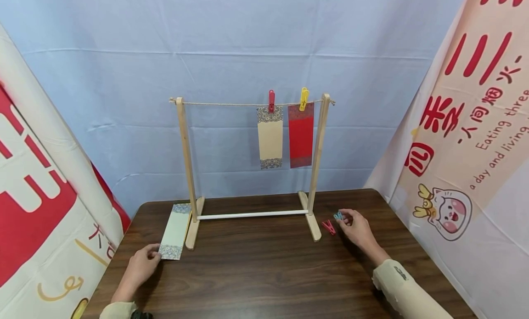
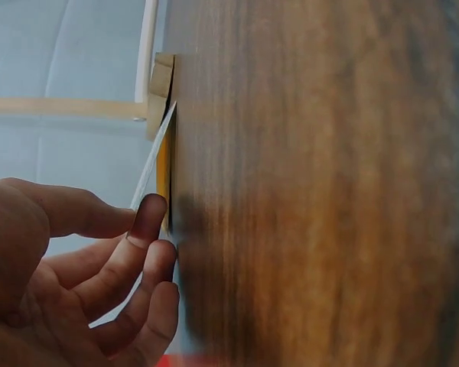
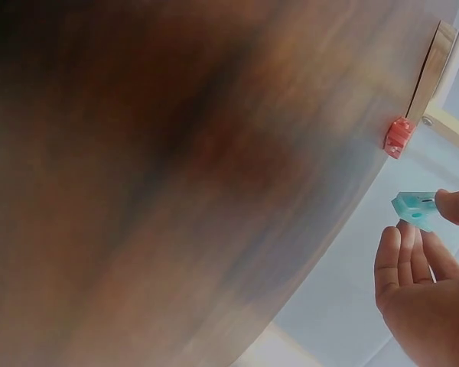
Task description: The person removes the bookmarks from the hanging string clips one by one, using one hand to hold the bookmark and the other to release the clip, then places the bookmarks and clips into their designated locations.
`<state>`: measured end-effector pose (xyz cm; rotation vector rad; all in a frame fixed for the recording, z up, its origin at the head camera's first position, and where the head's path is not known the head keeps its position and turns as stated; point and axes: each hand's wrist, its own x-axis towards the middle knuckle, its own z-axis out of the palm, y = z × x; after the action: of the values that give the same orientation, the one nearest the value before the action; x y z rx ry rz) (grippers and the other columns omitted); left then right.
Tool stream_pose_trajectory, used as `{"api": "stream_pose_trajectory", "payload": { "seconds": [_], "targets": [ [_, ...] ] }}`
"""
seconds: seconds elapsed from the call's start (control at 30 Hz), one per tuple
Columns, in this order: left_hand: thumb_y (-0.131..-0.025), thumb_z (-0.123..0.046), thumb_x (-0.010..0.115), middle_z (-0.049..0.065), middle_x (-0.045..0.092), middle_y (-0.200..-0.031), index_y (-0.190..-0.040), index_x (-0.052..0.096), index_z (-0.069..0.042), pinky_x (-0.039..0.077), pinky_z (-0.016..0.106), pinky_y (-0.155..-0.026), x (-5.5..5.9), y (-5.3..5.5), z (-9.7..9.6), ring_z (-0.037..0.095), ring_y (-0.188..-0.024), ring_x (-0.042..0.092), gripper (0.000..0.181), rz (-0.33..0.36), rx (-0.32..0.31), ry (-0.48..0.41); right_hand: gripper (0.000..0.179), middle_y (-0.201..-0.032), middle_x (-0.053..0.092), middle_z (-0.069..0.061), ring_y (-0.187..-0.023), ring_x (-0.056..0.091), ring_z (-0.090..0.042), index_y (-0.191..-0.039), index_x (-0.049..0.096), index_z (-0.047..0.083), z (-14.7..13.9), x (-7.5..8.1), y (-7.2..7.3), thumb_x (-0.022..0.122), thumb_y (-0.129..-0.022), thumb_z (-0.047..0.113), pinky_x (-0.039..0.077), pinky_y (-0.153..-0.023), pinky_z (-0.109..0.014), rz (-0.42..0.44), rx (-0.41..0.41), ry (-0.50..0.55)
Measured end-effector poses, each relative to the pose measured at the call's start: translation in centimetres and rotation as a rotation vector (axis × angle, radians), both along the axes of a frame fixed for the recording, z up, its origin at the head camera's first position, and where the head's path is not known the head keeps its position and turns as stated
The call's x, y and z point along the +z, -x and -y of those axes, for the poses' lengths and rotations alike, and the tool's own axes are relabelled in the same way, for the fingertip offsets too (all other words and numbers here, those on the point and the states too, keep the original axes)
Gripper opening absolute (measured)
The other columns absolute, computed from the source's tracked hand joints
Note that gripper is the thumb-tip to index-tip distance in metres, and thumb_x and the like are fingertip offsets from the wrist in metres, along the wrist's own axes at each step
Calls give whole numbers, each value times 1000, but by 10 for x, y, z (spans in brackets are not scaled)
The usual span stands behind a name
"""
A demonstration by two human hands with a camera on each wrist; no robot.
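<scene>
At the table's left side my left hand (image 1: pixel 142 266) pinches the near edge of a pale green paper card (image 1: pixel 175 231) with blue patterned ends. The left wrist view shows that card (image 2: pixel 154 157) tilted up, between thumb and fingertips, with a yellow-edged piece (image 2: pixel 164 176) beneath it. On the right, my right hand (image 1: pixel 358 229) pinches a light blue clothespin (image 1: pixel 338 216) between thumb and fingers. The clothespin (image 3: pixel 415 208) is held off the table. A red clothespin (image 1: pixel 329 226) lies on the table just left of that hand.
A wooden rack (image 1: pixel 188 163) with a string (image 1: pixel 223 104) stands at the back of the brown table (image 1: pixel 256 273). From the string hang a beige card (image 1: pixel 270 137) under a red clothespin (image 1: pixel 271 101) and a red card (image 1: pixel 301 137) under a yellow clothespin (image 1: pixel 303 98).
</scene>
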<state>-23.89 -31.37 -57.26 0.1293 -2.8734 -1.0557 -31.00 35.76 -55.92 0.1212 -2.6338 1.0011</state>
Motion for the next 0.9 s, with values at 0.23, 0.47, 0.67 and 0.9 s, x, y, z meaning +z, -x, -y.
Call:
{"api": "stream_pose_trajectory", "payload": {
  "seconds": [0.23,0.47,0.67,0.9],
  "targets": [
    [-101,-9,64,7,72,-92,-130,68,8,48,39,-76,-1,0,0,19,-79,58,34,-5,5,16,32,-104,70,-20,-93,68,-30,-128,68,-10,0,2,0,75,-99,2,56,-74,-28,-16,3,0],
    [-98,-7,64,7,68,-89,-125,70,9,47,38,-73,0,-2,-2,20,-78,57,32,-24,7,34,33,-104,69,-20,-92,67,-29,-129,68,-11,0,3,0,74,-99,1,55,-73,-28,-20,7,-8],
    [-98,-7,64,6,66,-87,-122,70,9,46,39,-74,2,-2,-3,23,-79,56,30,-26,14,56,33,-104,69,-21,-90,68,-28,-128,68,-11,-1,4,1,75,-99,2,56,-75,-33,4,2,-20],
    [-97,-8,63,8,67,-89,-123,70,8,46,41,-72,5,-2,-5,27,-82,58,31,-4,44,68,33,-101,69,-21,-87,66,-27,-125,67,-13,-2,1,3,75,-98,4,56,-74,-37,61,0,-41]
  ]
}}
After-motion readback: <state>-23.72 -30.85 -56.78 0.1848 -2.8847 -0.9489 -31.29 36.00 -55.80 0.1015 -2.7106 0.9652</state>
